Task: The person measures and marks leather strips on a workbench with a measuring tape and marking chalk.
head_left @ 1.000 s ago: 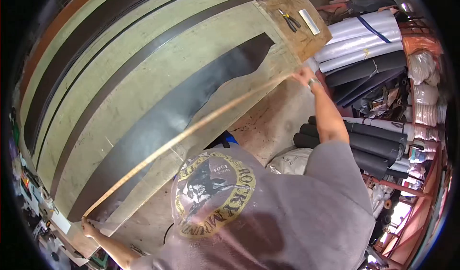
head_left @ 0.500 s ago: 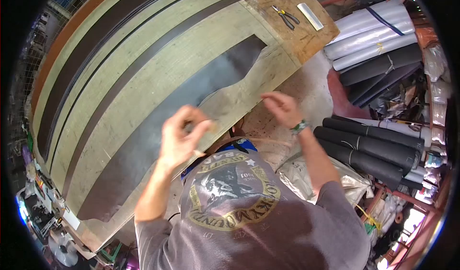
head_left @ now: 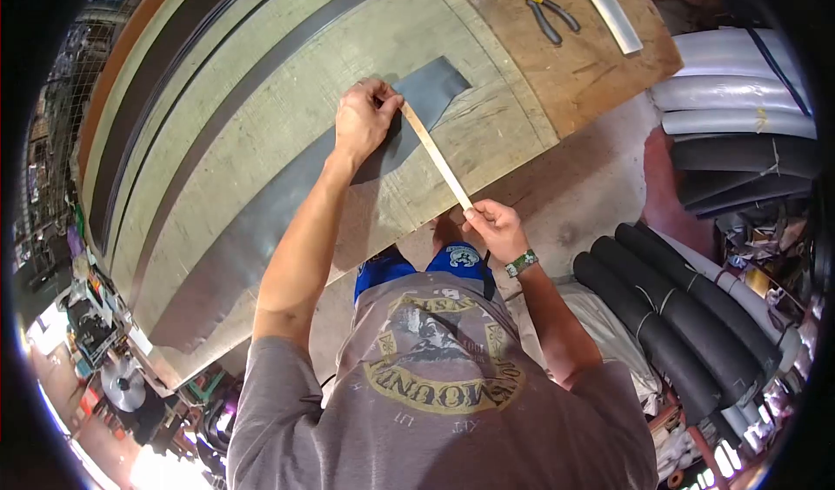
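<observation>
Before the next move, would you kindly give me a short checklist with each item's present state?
1. Left hand grips the pale strip: ok.
2. Right hand grips the strip's nearer end: ok.
3. Strip straight between the hands: ok.
4. Dark sheet lying on the table: ok.
5. Pliers clear of the strip: ok.
6. Strip's markings readable: cannot tell.

Tape (head_left: 437, 156) barring near edge, open tabletop (head_left: 504, 123) rightward, pliers (head_left: 533, 0) beyond

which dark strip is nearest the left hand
The broad, uneven-edged dark strip: it alone runs beneath the left hand; the other strips lie farther off.
</observation>
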`<move>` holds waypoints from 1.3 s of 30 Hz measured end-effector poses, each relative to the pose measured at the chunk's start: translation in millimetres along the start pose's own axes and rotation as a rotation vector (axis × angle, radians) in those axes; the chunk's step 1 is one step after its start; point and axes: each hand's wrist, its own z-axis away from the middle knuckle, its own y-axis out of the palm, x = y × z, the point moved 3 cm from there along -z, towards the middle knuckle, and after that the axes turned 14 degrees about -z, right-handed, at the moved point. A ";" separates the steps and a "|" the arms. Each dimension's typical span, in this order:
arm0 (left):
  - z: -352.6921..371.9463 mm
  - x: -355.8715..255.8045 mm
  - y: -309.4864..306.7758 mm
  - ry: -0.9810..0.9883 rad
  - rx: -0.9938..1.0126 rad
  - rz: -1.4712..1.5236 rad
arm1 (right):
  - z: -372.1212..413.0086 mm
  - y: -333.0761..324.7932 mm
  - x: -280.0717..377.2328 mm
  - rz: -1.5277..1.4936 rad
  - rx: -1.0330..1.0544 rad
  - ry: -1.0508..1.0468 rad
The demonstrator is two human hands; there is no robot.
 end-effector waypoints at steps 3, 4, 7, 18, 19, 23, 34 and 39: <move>11.4 -9.7 -1.0 -0.003 -0.166 -0.061 | -6.4 0.7 -4.4 -0.091 0.001 0.029; 19.9 -11.6 0.2 0.075 -0.196 -0.127 | -7.1 0.2 -6.0 -0.101 -0.006 0.062; 38.2 -13.6 5.0 0.252 -0.206 -0.251 | -12.2 -2.2 -6.2 -0.094 0.009 0.049; 43.9 -6.3 17.6 0.220 -0.234 -0.370 | -17.1 -15.4 -10.4 -0.040 -0.027 0.007; 43.3 -4.9 18.3 0.227 -0.230 -0.371 | -16.0 -23.0 -17.3 -0.006 -0.032 -0.037; 41.7 -2.6 14.8 0.225 -0.220 -0.328 | -2.1 -49.3 -10.6 0.117 -0.251 0.208; 41.1 -3.4 16.6 0.191 -0.215 -0.347 | 7.0 -61.0 57.9 -0.478 -0.028 0.221; 40.5 -5.0 17.7 0.167 -0.199 -0.401 | -10.0 -32.9 94.0 -0.385 0.012 0.236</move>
